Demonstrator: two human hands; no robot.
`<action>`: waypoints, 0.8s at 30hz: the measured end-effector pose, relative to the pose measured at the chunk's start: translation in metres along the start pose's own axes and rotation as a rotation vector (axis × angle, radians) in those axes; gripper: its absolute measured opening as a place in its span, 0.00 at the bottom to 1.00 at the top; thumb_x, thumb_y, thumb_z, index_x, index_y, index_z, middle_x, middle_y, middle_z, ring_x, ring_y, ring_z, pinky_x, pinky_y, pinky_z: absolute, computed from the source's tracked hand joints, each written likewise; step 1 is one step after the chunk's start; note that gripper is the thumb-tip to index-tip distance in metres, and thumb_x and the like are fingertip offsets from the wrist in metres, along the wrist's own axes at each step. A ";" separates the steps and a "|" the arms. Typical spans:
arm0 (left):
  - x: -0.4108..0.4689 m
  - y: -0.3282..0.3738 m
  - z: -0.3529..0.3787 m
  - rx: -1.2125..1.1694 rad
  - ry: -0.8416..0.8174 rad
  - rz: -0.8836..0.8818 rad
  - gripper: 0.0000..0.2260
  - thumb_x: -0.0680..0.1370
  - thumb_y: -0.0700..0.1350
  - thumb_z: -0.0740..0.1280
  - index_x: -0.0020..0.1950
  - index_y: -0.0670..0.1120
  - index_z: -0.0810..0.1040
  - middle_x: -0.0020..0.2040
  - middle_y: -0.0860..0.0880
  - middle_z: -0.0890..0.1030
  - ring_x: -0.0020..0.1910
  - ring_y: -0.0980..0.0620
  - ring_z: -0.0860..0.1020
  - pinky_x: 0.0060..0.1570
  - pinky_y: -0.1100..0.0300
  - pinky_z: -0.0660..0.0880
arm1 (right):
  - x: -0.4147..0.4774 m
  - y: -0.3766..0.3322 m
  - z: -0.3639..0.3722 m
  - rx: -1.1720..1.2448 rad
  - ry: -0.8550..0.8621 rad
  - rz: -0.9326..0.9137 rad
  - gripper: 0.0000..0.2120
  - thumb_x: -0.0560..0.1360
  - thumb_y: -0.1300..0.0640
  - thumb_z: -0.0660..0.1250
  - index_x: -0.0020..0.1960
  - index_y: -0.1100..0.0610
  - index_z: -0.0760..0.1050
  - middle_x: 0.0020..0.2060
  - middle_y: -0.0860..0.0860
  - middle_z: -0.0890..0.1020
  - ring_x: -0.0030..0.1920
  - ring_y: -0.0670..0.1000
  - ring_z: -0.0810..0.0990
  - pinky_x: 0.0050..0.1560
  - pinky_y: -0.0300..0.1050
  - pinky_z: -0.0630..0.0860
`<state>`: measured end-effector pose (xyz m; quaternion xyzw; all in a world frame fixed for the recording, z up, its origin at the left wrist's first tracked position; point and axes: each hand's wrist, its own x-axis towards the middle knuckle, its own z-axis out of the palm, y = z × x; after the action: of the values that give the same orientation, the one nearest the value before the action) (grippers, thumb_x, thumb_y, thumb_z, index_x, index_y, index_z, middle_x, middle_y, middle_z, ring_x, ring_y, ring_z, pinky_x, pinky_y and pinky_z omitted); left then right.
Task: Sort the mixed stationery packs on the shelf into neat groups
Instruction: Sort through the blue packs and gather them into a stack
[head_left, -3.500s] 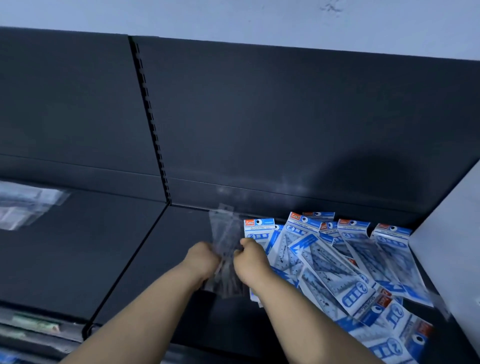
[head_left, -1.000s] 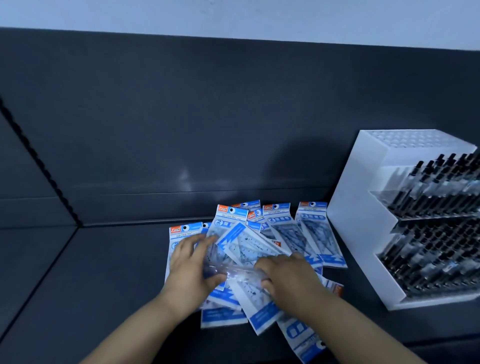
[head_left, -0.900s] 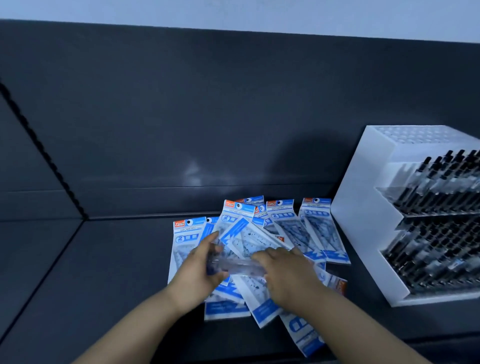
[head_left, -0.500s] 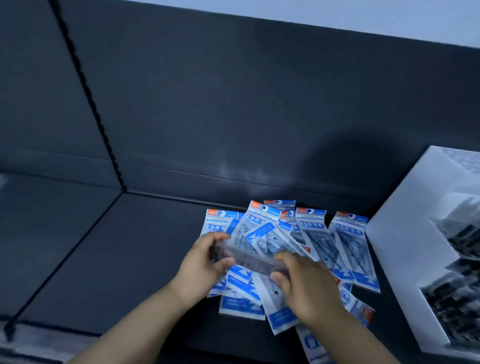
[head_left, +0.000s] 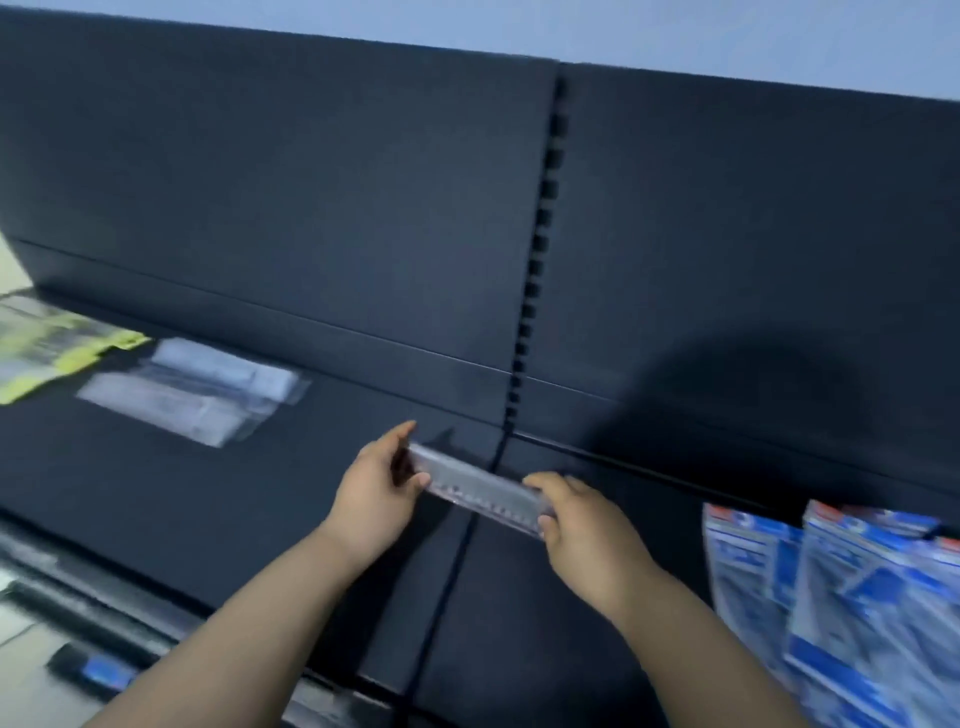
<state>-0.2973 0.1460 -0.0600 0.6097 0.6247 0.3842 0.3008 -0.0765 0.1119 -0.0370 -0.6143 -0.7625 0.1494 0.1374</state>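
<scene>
Now clear pack (head_left: 475, 491) off blue pile (head_left: 857, 597)

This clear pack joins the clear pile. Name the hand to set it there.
Likely left. The left hand grips the long clear plastic pack at its end nearer the pile of clear packs; the right hand holds the end toward the blue-printed packs.
</scene>
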 end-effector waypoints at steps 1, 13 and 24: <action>0.007 -0.014 -0.024 0.040 0.011 -0.021 0.28 0.74 0.38 0.68 0.72 0.49 0.65 0.62 0.47 0.74 0.61 0.52 0.74 0.60 0.66 0.64 | 0.011 -0.023 0.014 0.051 -0.007 0.000 0.20 0.79 0.60 0.56 0.70 0.46 0.63 0.62 0.48 0.72 0.58 0.50 0.73 0.58 0.45 0.72; 0.079 -0.143 -0.262 0.227 -0.025 -0.182 0.27 0.72 0.38 0.70 0.70 0.46 0.69 0.38 0.55 0.81 0.40 0.61 0.77 0.36 0.75 0.66 | 0.135 -0.248 0.135 0.264 -0.034 -0.099 0.22 0.75 0.66 0.58 0.66 0.50 0.71 0.62 0.48 0.71 0.61 0.51 0.73 0.63 0.39 0.68; 0.125 -0.206 -0.331 0.676 -0.142 -0.131 0.28 0.76 0.52 0.64 0.75 0.57 0.57 0.69 0.47 0.63 0.68 0.45 0.61 0.66 0.53 0.62 | 0.175 -0.340 0.196 -0.084 0.281 -0.144 0.11 0.62 0.56 0.75 0.43 0.46 0.80 0.47 0.43 0.80 0.51 0.46 0.73 0.50 0.47 0.71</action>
<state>-0.6961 0.2408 -0.0496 0.6585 0.7319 0.0920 0.1488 -0.4942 0.2029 -0.0775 -0.5781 -0.7834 0.0198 0.2274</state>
